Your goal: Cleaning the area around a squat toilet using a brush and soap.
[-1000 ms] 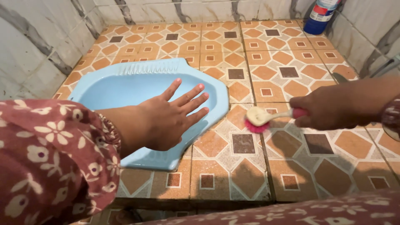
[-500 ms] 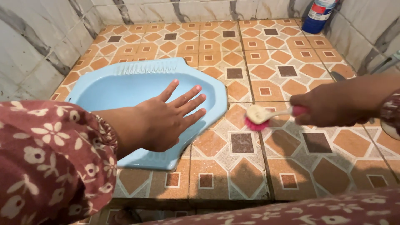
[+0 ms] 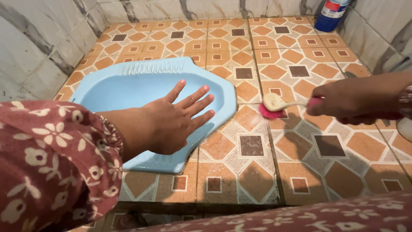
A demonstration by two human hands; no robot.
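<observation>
My right hand (image 3: 354, 101) grips the pink handle of a small scrub brush (image 3: 274, 106). Its cream head with pink bristles rests on the orange patterned floor tiles (image 3: 257, 172), just right of the light blue squat toilet pan (image 3: 124, 88). My left hand (image 3: 178, 120) hovers flat over the near right part of the pan, fingers spread and holding nothing. A maroon floral sleeve covers my left forearm.
A blue bottle (image 3: 332, 15) with a white and red label stands in the far right corner. White marbled wall tiles (image 3: 30, 47) enclose the floor on the left, back and right. A step edge runs along the near side.
The brush and my right hand have shifted slightly right and away from me on the tiles. My left hand stays spread above the pan.
</observation>
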